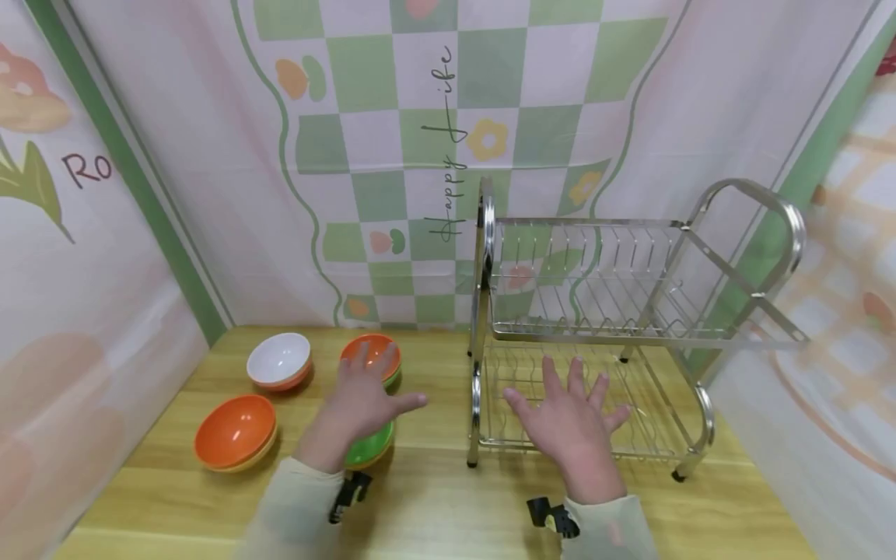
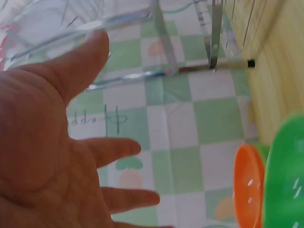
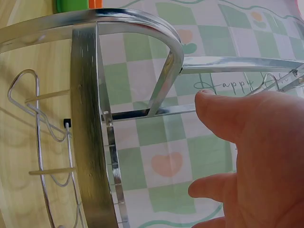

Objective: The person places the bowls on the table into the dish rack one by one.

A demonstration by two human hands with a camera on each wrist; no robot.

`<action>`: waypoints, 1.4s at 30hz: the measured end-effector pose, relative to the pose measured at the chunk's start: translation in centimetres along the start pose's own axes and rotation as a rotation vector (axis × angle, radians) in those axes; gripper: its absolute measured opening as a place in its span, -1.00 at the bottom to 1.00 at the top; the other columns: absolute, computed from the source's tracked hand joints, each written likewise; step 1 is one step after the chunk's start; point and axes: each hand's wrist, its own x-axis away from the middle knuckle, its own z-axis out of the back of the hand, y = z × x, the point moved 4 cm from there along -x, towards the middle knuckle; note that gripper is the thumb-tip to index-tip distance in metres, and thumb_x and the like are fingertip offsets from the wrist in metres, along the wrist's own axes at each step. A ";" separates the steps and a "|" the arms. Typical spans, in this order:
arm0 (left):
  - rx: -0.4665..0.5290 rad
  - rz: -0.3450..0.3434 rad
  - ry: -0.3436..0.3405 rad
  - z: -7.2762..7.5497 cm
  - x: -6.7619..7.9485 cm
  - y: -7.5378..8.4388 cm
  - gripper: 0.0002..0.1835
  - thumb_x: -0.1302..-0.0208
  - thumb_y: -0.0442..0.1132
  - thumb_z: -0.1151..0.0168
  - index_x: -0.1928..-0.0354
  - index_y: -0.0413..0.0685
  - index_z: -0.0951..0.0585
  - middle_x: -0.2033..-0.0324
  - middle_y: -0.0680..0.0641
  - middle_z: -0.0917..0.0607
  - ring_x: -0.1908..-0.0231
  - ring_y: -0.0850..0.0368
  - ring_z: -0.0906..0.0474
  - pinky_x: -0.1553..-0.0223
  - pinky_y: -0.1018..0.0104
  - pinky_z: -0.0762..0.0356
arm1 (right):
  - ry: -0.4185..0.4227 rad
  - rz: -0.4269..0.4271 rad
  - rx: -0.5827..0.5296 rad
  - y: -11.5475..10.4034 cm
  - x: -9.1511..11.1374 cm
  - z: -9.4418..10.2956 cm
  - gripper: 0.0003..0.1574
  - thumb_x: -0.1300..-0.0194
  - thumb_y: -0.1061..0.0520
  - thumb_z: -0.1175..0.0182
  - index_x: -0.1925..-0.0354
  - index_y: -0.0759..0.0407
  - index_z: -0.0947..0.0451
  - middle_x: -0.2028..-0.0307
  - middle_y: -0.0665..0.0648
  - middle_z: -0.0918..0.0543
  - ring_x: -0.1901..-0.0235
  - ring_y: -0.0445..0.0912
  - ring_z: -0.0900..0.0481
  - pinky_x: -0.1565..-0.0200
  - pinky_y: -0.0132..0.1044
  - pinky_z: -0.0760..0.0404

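Observation:
My left hand [image 1: 360,404] hovers over the bowls with its fingers spread, holding nothing. Partly hidden beneath it are an orange bowl [image 1: 371,348] at the back and a green bowl [image 1: 371,447] nearer me. To its left stand a white-lined bowl [image 1: 280,358] and another orange bowl [image 1: 236,430], each seemingly stacked on a second bowl. My right hand [image 1: 570,416], fingers also spread and holding nothing, is in front of the two-tier metal dish rack [image 1: 609,340]. In the right wrist view the thumb and fingers stand apart, with the rack's frame [image 3: 88,128] beside them.
The wooden table [image 1: 434,505] carries the bowls on the left and the rack on the right. Behind hangs a checkered cloth [image 1: 427,155]; printed cloths close off both sides. A black band [image 1: 553,517] shows at the right wrist, another [image 1: 348,494] at the left.

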 end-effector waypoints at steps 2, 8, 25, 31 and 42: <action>0.028 -0.033 -0.017 1.1 0.0 -1.0 0.12 -0.09 0.40 -0.33 -0.58 0.07 -0.10 -0.52 -0.32 0.07 -0.43 -0.45 0.09 -0.26 -0.41 -0.18 | -0.005 -0.003 -0.003 0.1 0.0 0.0 0.40 -0.13 -0.79 0.44 -0.59 0.08 0.17 -0.49 0.44 0.39 -0.32 0.51 0.65 0.06 0.52 0.80; 0.064 -0.088 -0.070 4.7 0.5 -4.8 0.13 -0.05 0.34 -0.40 -0.57 0.05 -0.12 -0.48 -0.36 -0.05 -0.36 -0.44 -0.13 -0.24 -0.38 -0.23 | -0.002 -0.002 -0.001 0.3 0.0 0.2 0.41 -0.12 -0.79 0.41 -0.59 0.09 0.17 -0.49 0.47 0.36 -0.33 0.54 0.61 0.03 0.58 0.75; 0.606 -0.035 -0.311 3.9 2.0 -11.6 0.12 -0.11 -0.14 -0.51 -0.60 0.09 0.01 -0.51 -0.33 0.06 -0.37 -0.48 -0.06 -0.12 -0.12 -0.52 | 0.010 0.021 -0.011 1.0 0.0 0.7 0.46 -0.06 -0.80 0.22 -0.59 0.10 0.12 -0.49 0.47 0.32 -0.34 0.56 0.56 -0.02 0.58 0.71; 0.570 -0.029 -0.304 2.5 2.2 -12.7 0.06 -0.12 -0.14 -0.51 -0.58 0.13 -0.07 -0.52 -0.31 0.03 -0.32 -0.43 -0.21 -0.14 -0.20 -0.48 | -0.001 0.020 -0.015 1.2 0.2 0.8 0.45 -0.08 -0.79 0.21 -0.58 0.12 0.12 -0.49 0.47 0.33 -0.34 0.56 0.56 -0.02 0.59 0.70; 0.784 0.012 -0.334 -0.1 1.2 -14.1 0.06 -0.12 -0.33 -0.48 -0.57 -0.08 -0.04 -0.49 -0.34 -0.01 -0.25 -0.37 -0.33 0.06 0.04 -0.66 | 0.001 0.017 -0.017 1.5 0.2 0.5 0.45 -0.09 -0.79 0.21 -0.58 0.13 0.09 -0.49 0.47 0.31 -0.34 0.55 0.55 -0.02 0.57 0.72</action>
